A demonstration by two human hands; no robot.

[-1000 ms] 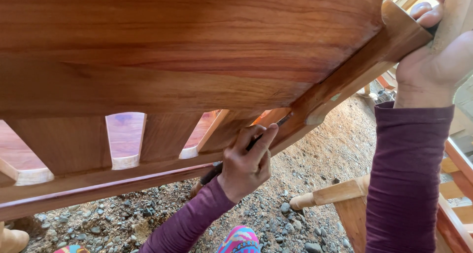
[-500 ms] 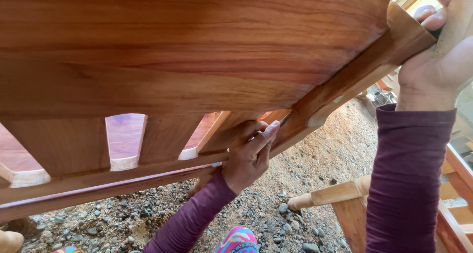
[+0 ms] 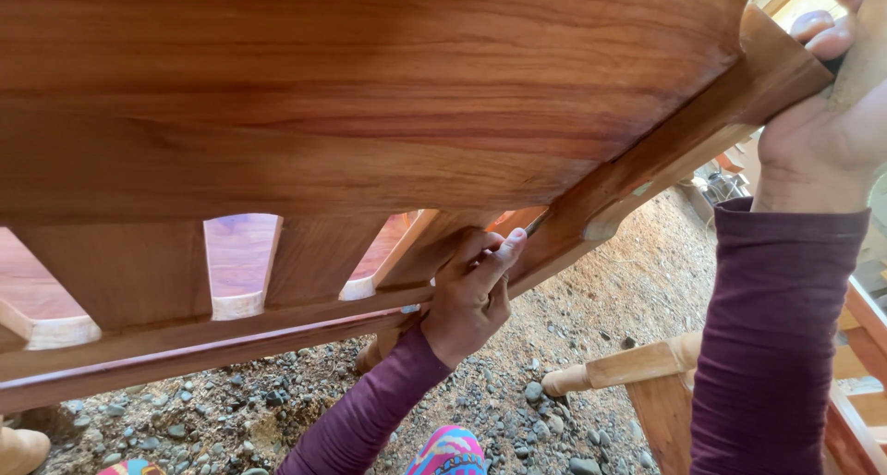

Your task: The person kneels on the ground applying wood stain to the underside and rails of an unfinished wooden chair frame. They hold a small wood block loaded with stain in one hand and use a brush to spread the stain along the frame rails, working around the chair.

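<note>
A large reddish polished wooden panel (image 3: 370, 87) with upright slats (image 3: 120, 272) and a lower rail (image 3: 185, 341) fills the upper view, tilted over gravel. My left hand (image 3: 471, 295) reaches up from below and presses against the joint where the slats meet the slanted side post (image 3: 647, 161). It is closed round a thin dark tool (image 3: 534, 224), of which only the ends show. At the top right, my right hand (image 3: 832, 115) grips the upper end of that post. Both sleeves are dark purple.
Gravel ground (image 3: 517, 401) lies beneath. Another pale wooden frame with a rounded rail end (image 3: 601, 373) stands at the lower right. A brightly patterned shoe (image 3: 448, 452) shows at the bottom, and a tan object (image 3: 18, 447) at the bottom left corner.
My left hand has slid up closer against the rail and post joint, so the thin tool is now mostly hidden. My right hand keeps its hold on the post end.
</note>
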